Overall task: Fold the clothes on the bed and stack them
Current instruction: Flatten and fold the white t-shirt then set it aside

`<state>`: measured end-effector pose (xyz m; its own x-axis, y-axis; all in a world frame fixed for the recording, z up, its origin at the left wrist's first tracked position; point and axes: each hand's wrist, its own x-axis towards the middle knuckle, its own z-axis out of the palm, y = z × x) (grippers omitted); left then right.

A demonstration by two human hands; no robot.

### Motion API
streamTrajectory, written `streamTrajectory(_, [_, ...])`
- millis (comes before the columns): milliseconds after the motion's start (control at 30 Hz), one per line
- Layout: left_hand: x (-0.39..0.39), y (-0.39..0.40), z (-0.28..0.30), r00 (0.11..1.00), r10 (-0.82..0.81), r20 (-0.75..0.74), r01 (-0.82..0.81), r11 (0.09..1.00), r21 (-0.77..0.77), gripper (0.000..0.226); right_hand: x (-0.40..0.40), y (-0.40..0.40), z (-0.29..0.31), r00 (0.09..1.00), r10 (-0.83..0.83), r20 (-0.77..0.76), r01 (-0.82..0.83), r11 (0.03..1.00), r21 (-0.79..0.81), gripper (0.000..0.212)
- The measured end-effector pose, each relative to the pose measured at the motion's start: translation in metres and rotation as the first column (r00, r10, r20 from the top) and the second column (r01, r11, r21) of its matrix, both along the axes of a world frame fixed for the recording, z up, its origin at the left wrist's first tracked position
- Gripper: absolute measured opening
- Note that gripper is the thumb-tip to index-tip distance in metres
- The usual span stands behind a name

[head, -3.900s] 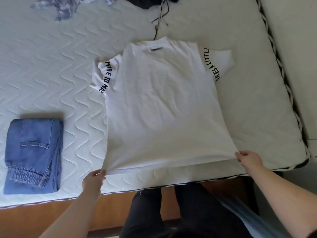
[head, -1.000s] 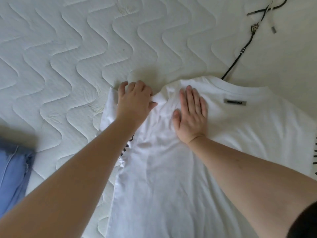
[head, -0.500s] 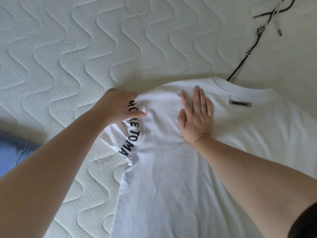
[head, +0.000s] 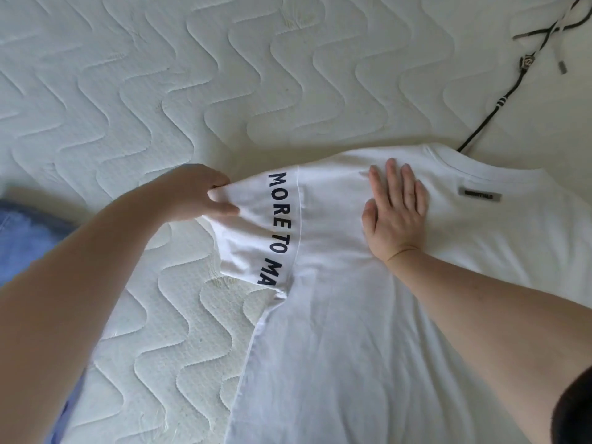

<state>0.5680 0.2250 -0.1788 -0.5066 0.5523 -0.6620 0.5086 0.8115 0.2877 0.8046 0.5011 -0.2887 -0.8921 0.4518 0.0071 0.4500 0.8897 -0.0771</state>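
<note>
A white T-shirt (head: 346, 331) lies spread flat on the quilted mattress (head: 160, 91), a grey label near its collar. Its left sleeve (head: 253, 225) carries black letters reading "MORE TO MA". My left hand (head: 195, 195) pinches the hem of that sleeve and holds it stretched out to the left. My right hand (head: 395, 213) lies flat on the shirt's shoulder, fingers straight, pressing the cloth down. The shirt's right side runs out of view.
Folded blue jeans (head: 22, 238) lie at the left edge, partly behind my left forearm. A black drawstring cord (head: 499, 100) with a bead trails across the mattress at the upper right, just beyond the shirt's collar.
My left hand has drawn the sleeve out leftward from a bunched state, so its lettering now shows flat. My right hand has stayed pressed on the shoulder.
</note>
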Motion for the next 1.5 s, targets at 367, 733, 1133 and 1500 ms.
streamTrajectory(367, [0.046, -0.05, -0.021, 0.352, 0.738, 0.576, -0.936, 0.277, 0.218, 0.044, -0.001, -0.002, 0.005, 1.0, -0.021, -0.001, 0.021, 1.0, -0.001, 0.061])
streamTrajectory(733, [0.123, -0.061, -0.026, 0.455, 0.715, 0.53, -0.89, 0.358, 0.282, 0.035, 0.0, -0.002, 0.006, 1.0, -0.019, 0.018, 0.019, 1.0, -0.019, 0.062])
streamTrajectory(1133, [0.182, -0.048, -0.032, 0.006, 0.808, 0.589, -0.99, -0.08, 0.119, 0.065, -0.003, -0.001, 0.008, 0.999, -0.008, 0.039, 0.009, 1.0, -0.017, 0.06])
streamTrajectory(1500, [0.193, -0.044, -0.011, 0.22, 0.836, 0.503, -0.929, 0.022, 0.369, 0.09, -0.01, -0.022, 0.06, 0.99, 0.07, 0.12, -0.061, 0.995, -0.08, 0.059])
